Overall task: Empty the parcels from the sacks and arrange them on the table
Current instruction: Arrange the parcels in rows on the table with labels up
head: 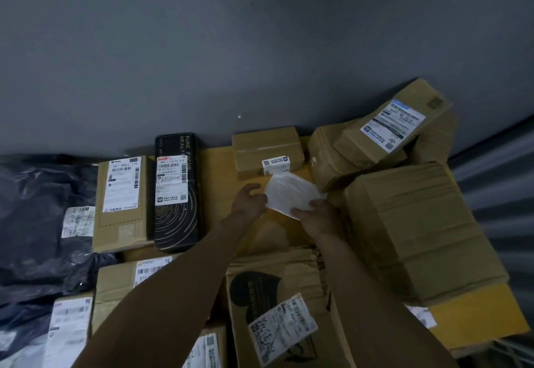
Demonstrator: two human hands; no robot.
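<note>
Gray wall [260, 35], crowded table [476, 321]; a black box [176, 194] reads "PURE FOCUS". Left hand [248, 201] and right hand [319, 216] pinch a slanted white packet [291, 193].

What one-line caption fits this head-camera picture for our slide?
Left hand and right hand hold a white parcel at a table packed with cardboard boxes and a black box.

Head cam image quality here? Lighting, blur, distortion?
Head view: dim, flat light, no glare; the white packet between the left hand and right hand looks washed out; label on the black box partly legible; the dark bags at left lose detail; wide-angle bending curves the right edge.
</note>
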